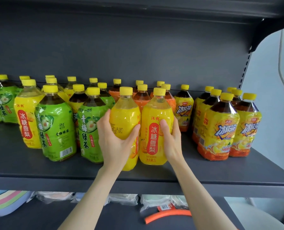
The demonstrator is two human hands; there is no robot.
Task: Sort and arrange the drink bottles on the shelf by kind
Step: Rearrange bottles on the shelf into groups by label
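Shelf (204,168) front, centre. Left hand (116,140) fingers (103,120) curled round left yellow bottle (124,112). Right hand (171,138) grips right yellow bottle (154,113). The bottles seem to touch.

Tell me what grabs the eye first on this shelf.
At centre front, the left hand grips a yellow pear-drink bottle, and the right hand grips a second yellow bottle beside it. To their left stand green-labelled tea bottles. Yellow-orange iced-tea bottles cluster at the right end of the shelf.
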